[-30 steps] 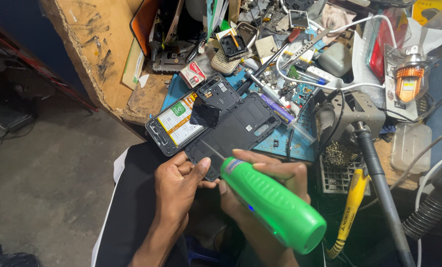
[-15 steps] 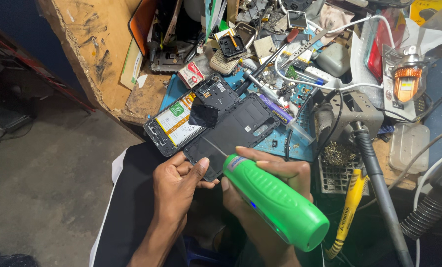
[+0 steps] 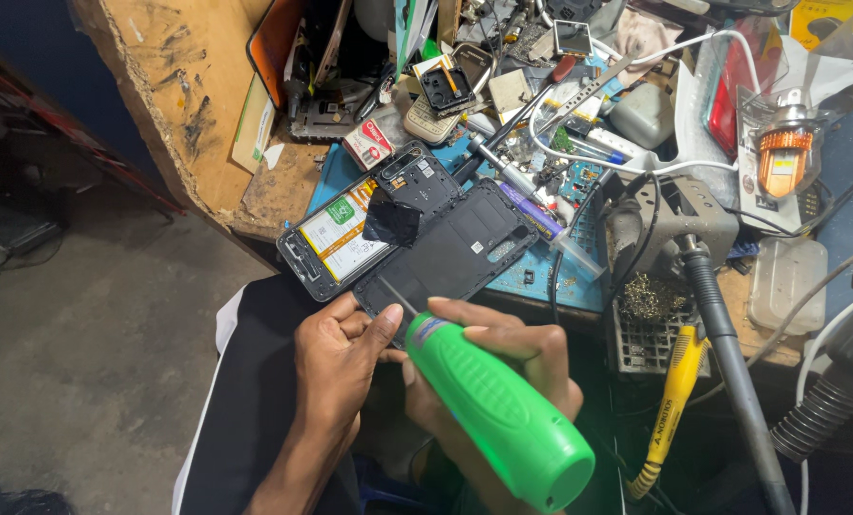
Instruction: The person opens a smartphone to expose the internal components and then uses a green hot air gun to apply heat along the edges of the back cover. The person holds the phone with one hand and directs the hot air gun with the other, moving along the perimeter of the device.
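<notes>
Currently we see an opened phone (image 3: 388,229) lying on the front edge of the cluttered table (image 3: 207,114), with a black inner cover (image 3: 455,253) resting beside and partly over it. Our right hand (image 3: 503,367) grasps a green screwdriver (image 3: 498,410), its thin shaft angled toward the near corner of the cover. Our left hand (image 3: 336,358) is curled, thumb and fingertips pinched close at the shaft's tip; whether it holds a screw we cannot tell.

Risks, in our judgement:
- The phone and cover overhang the table edge above our lap. A push from the driver could tip either to the floor.
- A slipped tip could score the cover or jab the left fingers, since they sit right at the point.
- A small screw, if released here, could vanish into the lap or the clutter.
- The soldering tool (image 3: 722,324) in its stand (image 3: 675,229) hangs near the right forearm; contact may burn if it is hot.

Labels and packages:
- A large rectangular label, white with yellow and a green patch, covers the phone's battery (image 3: 341,234).
- A flat green-and-white carton (image 3: 252,124) stands on edge at the table's left.
- A small red-and-white box (image 3: 369,143) lies behind the phone.
</notes>
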